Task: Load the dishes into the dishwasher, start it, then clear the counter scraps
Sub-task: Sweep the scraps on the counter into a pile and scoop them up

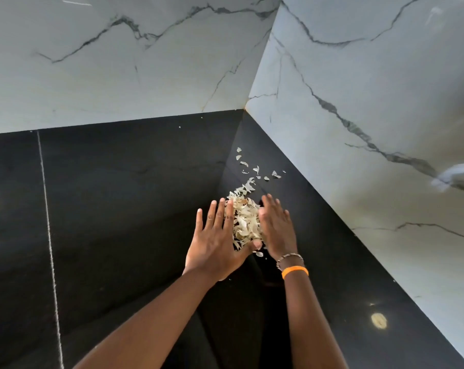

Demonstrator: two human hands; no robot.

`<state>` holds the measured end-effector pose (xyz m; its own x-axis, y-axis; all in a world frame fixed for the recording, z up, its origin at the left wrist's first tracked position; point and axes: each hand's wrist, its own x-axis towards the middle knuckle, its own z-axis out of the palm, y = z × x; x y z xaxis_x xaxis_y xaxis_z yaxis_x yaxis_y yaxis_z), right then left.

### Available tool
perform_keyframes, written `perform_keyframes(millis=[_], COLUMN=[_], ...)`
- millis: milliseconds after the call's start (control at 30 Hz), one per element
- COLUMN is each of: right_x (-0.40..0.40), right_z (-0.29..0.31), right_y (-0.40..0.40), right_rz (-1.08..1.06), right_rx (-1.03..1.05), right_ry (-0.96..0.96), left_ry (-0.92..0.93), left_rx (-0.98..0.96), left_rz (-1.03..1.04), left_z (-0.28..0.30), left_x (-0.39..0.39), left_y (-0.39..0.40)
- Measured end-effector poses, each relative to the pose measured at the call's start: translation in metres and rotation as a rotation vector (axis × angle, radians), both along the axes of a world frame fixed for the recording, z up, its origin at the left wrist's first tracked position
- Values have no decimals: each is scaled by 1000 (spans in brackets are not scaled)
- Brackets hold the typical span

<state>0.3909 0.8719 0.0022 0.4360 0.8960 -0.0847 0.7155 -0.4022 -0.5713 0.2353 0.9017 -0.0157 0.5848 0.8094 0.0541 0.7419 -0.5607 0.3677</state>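
left hand (217, 242), right hand (277, 230), flat around scraps (245, 219)

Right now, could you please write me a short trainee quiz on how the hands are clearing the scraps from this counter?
1. True or false: the left hand and right hand lie flat on either side of the scrap pile.
2. Where do the loose flakes lie? A) beyond the pile, toward the wall corner B) by the white seam
3. What colour is the counter?

Key: 1 true; 2 A; 3 black.
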Motion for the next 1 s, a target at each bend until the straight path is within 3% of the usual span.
perform_keyframes(millis=[67, 167, 233, 333, 500, 700, 800, 1000], right_x=[-6, -23, -40, -66, -115, -121, -110, -77], right_z=[-2, 3, 7, 7, -14, -15, -15, -15], right_y=[-2, -27, -47, -77, -105, -59, -38, -6], right_rz=[41, -19, -101, -178, -273, -425, -428, -345], right_rx=[17, 231, 336, 287, -74, -143, -94, -31], right_ry=[53, 375, 479, 290, -231, -309, -303, -291], left_ry=[-9, -64, -119, -178, -316, -783, -675, -84], left_rx=[-8, -33, -49, -57, -120, -364, -288, -46], left_rz=[-3, -11, -2, -2, -2, 73, 84, 15], left_z=[1, 1, 2, 3, 5, 12, 12, 9], left_x=[-1, -2, -3, -4, -8, -27, -45, -51], left_y=[0, 0, 0, 0, 1, 6, 29, 54])
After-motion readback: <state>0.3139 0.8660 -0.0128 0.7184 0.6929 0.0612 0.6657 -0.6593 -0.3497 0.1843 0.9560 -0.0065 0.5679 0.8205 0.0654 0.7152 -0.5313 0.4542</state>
